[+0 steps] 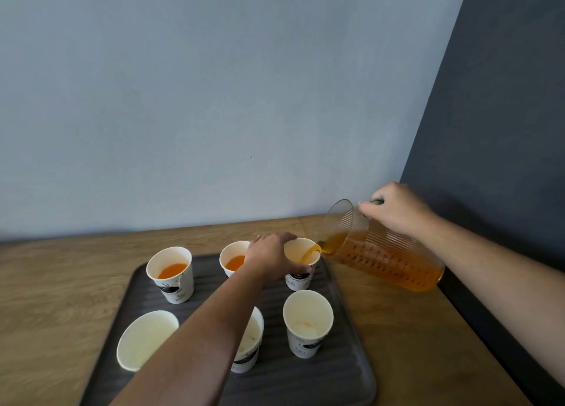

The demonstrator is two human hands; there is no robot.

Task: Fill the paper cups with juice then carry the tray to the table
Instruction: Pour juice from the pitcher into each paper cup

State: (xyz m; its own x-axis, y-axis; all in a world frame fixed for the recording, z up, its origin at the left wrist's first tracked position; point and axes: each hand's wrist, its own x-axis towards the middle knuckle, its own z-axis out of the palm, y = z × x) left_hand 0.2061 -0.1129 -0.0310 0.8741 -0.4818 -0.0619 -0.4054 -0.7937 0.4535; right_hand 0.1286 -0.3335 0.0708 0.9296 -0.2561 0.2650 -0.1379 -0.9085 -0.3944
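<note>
Pouring in progress: right hand (397,208) is wrapped closed around the handle of the clear ribbed pitcher (382,252), tilted spout-down to the left, roughly half full of orange juice. A thin stream (310,251) runs from the spout into the back-right cup (301,263).

Left hand (270,257) is clamped on that same cup, fingers curled over its left side and rim, thumb at the front near the printed logo. Forearm crosses the tray diagonally from bottom centre.

Dark ridged tray (345,372) sits on the wooden counter (55,298), against the pale blue wall (214,100); dark wall panel (504,100) to the right. Six white paper cups on the tray, two rows of three:
- back-left cup (171,274): juice in it, part filled
- back-middle cup (234,257): juice in it, partly hidden by the left hand
- back-right: receiving juice, level not readable
- front-left cup (145,340): leaning left, no juice visible inside
- front-middle cup (249,344): mostly hidden behind the left forearm, contents cannot tell
- front-right cup (307,323): upright, only a faint orange trace at the bottom

Pitcher body hangs over the counter just right of the tray edge, spout just above the cup rim.
</note>
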